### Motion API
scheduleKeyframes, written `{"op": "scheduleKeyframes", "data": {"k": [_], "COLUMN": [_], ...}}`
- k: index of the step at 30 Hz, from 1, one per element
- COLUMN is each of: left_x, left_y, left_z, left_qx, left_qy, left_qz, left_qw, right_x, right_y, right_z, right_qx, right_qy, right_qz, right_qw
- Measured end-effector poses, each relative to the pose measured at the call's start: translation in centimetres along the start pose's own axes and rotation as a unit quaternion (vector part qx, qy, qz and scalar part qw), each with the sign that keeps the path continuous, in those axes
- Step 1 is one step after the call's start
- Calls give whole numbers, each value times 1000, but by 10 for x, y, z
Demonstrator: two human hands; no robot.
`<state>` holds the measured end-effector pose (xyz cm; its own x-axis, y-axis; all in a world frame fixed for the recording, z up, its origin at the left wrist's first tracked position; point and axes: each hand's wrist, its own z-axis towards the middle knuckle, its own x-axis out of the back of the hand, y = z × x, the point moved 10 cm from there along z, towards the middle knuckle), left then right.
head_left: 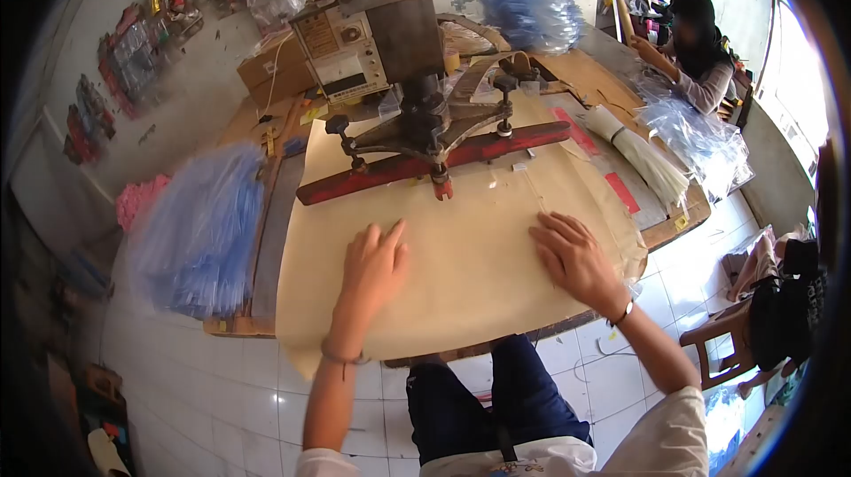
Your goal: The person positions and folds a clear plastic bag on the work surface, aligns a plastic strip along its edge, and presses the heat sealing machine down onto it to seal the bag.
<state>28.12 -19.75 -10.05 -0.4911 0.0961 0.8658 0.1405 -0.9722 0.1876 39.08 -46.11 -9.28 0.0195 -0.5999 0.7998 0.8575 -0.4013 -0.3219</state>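
A large tan sheet [461, 273] covers the worktable in front of me, beneath a press head with a long red bar [514, 142]. My left hand [374, 266] rests on the left part of the sheet, its fingers stretched forward and nothing in them. On the right part of the sheet lies my right hand [572, 257], palm down, fingers extended and holding nothing. Small clear scraps [519, 167] sit on the sheet just in front of the bar. The bar is apart from both hands.
Stacked bluish plastic sheets [208, 229] lie at the left edge, with another stack [532, 11] behind. A bundle of pale strips [638, 153] and clear plastic [696, 136] lie right. A control box [341, 51] stands behind the press. Another person [696, 43] sits at back right.
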Motion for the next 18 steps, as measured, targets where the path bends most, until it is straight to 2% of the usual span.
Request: {"op": "scheduleKeyframes", "data": {"k": [3,5,7,8,9,10,11,12,13,16,17,18], "left_x": [29,35,19,-2,-21,-62,-105,-159,-203,-229,-240,-243], "left_y": [4,15,29,40,46,43,41,33,26,-1,-8,-12], "left_z": [-57,-96,-153,-172,-194,-214,-238,-285,-333,-352,-349,-334], "left_qx": [93,159,122,133,145,146,143,248,343,406,414,425], "left_qy": [40,78,247,232,212,109,5,-148,-295,-251,-270,-291], "left_qz": [-3,-17,-89,-76,-61,-99,-136,-97,-56,-179,-177,-176], "left_qw": [995,984,957,961,964,978,980,952,890,861,851,839], "right_x": [4,-22,-53,-75,-124,-220,-223,-219,-218,-256,-269,-284], "right_y": [-26,-18,-13,-12,-2,28,21,4,-4,33,45,50], "right_z": [-43,-90,-136,-151,-170,-221,-221,-214,-213,-212,-206,-188], "right_qx": [3,-32,-72,-113,-201,-226,-240,-252,-263,-286,-308,-235], "right_qy": [61,86,172,153,45,-81,-148,-211,-272,-310,-322,-263], "right_qz": [-86,-57,-29,23,101,238,160,82,2,59,91,127], "right_qw": [994,994,982,981,973,941,946,941,926,905,891,927]}}
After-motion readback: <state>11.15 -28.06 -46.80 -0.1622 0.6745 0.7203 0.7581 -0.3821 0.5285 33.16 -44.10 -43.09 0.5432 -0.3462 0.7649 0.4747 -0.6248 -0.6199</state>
